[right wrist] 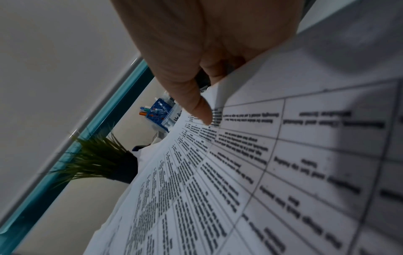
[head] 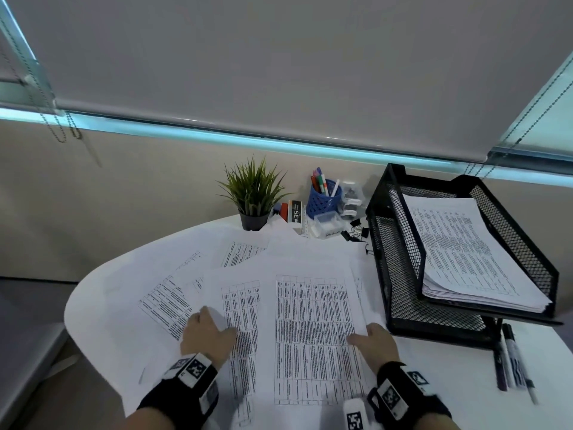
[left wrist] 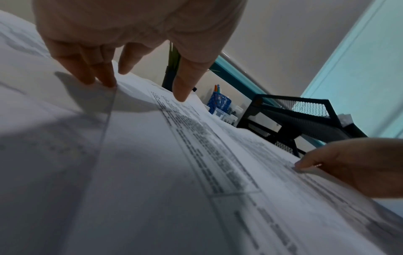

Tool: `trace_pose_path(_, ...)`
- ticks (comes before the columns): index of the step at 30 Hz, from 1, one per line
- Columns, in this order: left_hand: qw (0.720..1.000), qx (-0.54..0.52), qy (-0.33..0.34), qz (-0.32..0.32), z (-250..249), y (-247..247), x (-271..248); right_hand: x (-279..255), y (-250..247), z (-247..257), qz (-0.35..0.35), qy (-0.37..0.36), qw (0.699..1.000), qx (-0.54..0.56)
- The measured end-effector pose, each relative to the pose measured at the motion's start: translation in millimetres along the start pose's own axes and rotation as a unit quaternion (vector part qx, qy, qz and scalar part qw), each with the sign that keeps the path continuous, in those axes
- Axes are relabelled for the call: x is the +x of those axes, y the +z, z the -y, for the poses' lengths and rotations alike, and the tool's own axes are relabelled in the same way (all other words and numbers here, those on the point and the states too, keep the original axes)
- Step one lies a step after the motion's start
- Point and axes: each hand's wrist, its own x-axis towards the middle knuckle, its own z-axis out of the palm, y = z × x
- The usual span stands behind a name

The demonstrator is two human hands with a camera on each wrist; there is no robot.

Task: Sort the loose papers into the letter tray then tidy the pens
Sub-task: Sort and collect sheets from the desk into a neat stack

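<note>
Loose printed sheets (head: 310, 305) lie fanned over the round white table (head: 459, 386). My left hand (head: 207, 332) presses on them at the left, with its fingertips (left wrist: 104, 82) and thumb straight down on the paper. My right hand (head: 369, 336) pinches the right edge of the top table-printed sheet (right wrist: 283, 155), thumb (right wrist: 202, 113) on top and fingers underneath. The black mesh letter tray (head: 400, 243) stands to the right, and its upper tier holds a stack of papers (head: 465, 249). Three loose pens (head: 511, 361) lie beside the tray's front corner.
At the back stand a potted plant (head: 254, 193), a blue pen cup (head: 324, 200) with several markers, small boxes (head: 325, 223) and binder clips (head: 356, 231). The table's left edge curves away near my left hand. A wall and window blind rise behind.
</note>
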Motion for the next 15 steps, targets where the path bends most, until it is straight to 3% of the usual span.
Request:
trace_pose_path(4,0.996,-0.070,-0.036,0.039,-1,1,6,2,4,3,0.048,-0.008,0.997,0.056)
trace_pose_path(10,0.998,0.059,-0.021,0.016,-3,5,-1,-5,12,10,0.107,0.002,0.981,0.160)
trace_pose_path(15,1.000,0.005,0.013,0.006,-10,12,-4,-4,18,10,0.124,-0.007,0.979,0.162)
